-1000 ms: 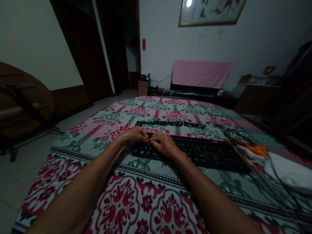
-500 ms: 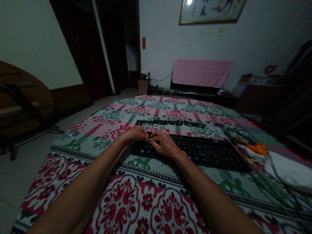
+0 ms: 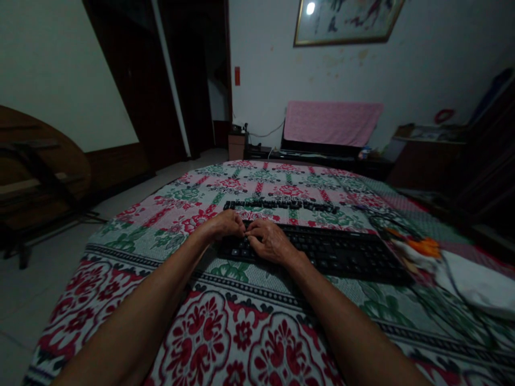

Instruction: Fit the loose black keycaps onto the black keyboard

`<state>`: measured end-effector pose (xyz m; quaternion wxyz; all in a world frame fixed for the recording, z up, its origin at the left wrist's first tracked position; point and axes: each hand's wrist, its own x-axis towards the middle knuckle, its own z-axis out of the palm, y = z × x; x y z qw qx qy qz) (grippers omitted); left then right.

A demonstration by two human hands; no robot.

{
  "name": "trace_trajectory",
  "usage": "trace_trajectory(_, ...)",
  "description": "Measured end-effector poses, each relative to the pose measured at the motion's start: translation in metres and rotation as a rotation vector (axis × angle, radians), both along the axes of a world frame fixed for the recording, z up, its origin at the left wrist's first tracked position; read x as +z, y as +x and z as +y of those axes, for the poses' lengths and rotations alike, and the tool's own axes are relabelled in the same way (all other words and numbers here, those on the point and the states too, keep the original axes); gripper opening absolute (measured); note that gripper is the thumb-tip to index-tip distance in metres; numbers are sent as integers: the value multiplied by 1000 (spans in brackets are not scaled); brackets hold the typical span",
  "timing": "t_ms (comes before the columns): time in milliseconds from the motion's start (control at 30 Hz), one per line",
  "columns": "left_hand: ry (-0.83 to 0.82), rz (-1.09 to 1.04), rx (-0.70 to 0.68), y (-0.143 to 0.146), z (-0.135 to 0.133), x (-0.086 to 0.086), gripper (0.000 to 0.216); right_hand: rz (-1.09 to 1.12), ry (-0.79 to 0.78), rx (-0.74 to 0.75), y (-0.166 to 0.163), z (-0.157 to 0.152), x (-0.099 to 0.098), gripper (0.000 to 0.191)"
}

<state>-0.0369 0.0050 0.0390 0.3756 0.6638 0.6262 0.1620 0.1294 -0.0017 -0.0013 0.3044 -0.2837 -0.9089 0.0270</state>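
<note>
The work looks only partway done: a row of loose black keys [image 3: 281, 205] lies on the patterned cloth [image 3: 197, 338] beyond the keyboard [image 3: 350, 254], over whose left end the left hand [image 3: 229, 224] and right hand [image 3: 270, 241] meet, each grip too obscured to tell.

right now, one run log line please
left hand: at keyboard; right hand: at keyboard, beside left hand; black pieces: row beyond keyboard
</note>
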Motion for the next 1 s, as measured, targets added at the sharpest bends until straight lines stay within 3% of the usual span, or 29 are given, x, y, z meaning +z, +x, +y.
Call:
trace_trajectory(167, -36, -111, -68, -8, 1, -2, 19, 31, -40, -24, 0, -2, 2, 23)
trace_trajectory(467, -29, -61, -111, -9, -1, 0, 21, 92, -95, -9, 1, 1, 3, 23)
trace_trajectory(600, -22, -102, -59, -12, -1, 2, 23, 144, -116, -36, 2, 2, 3, 20)
trace_trajectory(800, 77, -328, -53, -14, 3, -2, 23, 242, -154, -101, 0, 5, 3, 18)
trace_trajectory(1000, 109, -426, 32, -5, 3, -2, 22, 432, -297, -121, 0, 10, 2, 13)
